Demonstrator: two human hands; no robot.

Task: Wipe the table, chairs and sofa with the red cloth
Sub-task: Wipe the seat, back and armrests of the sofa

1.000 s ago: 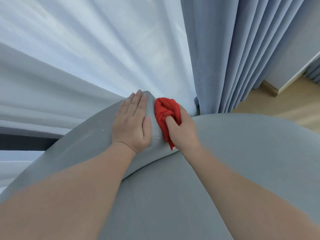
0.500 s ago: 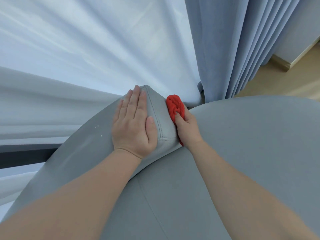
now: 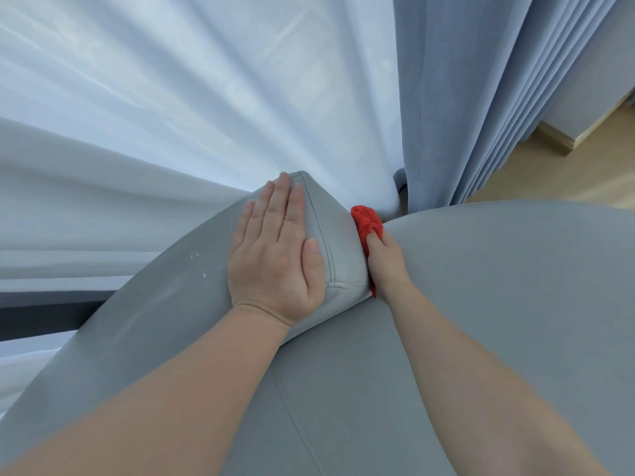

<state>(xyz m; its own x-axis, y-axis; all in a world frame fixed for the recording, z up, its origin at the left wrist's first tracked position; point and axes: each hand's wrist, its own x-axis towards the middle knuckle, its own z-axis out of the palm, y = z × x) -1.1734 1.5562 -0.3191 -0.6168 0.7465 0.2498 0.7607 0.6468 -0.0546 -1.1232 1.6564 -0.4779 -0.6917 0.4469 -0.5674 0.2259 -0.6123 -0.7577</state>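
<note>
A sheer white curtain [image 3: 192, 97] fills the upper left of the view, its soft folds fanning outward and lit from behind. Just beside it on the right hangs a heavier blue-grey fabric curtain [image 3: 464, 97] in deep, regular pleats, its inner edge touching the sheer one. To the right of the pleats lies a light wooden floor [image 3: 556, 176], with a darker brown wooden skirting board [image 3: 555, 139] running along the foot of a pale grey wall [image 3: 587, 84]. At the far left a dark horizontal band [image 3: 44, 314] crosses behind the sheer fabric; what it belongs to cannot be told. More white fabric shows below it.
</note>
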